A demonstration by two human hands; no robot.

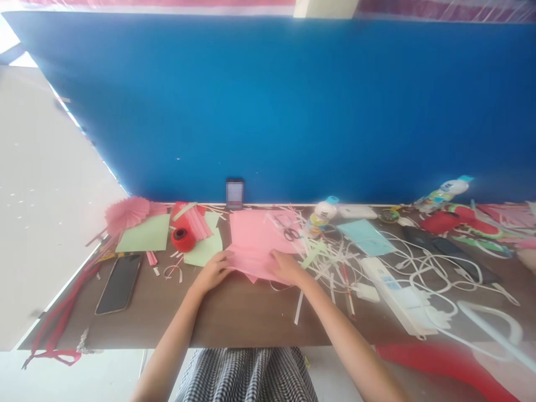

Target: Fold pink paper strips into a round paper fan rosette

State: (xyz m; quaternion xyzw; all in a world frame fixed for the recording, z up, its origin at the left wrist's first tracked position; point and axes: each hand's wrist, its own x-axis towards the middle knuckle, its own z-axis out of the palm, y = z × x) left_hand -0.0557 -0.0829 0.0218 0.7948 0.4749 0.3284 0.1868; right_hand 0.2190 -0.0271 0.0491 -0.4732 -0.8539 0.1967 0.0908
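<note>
A pink sheet of paper (253, 258) lies folded or bent near the table's front, over a larger pink sheet (247, 224). My left hand (215, 272) pinches its left edge, fingertips on top. At the right side, my right hand (288, 268) has its fingers closed on the same sheet; the thumbs are hard to make out. Scissors with dark handles (292, 234) rest on the pink paper beyond my right hand. Left of my left hand are light green paper (205, 255) and a red tape roll (183, 240).
White paper strips (330, 262) pile up right of the pink paper, near a drink bottle (321, 216). Farther right are a power strip (393, 298) and tangled white cables. A phone (118, 283) and pink paper fan (129, 215) lie left. A blue panel (268, 111) stands behind.
</note>
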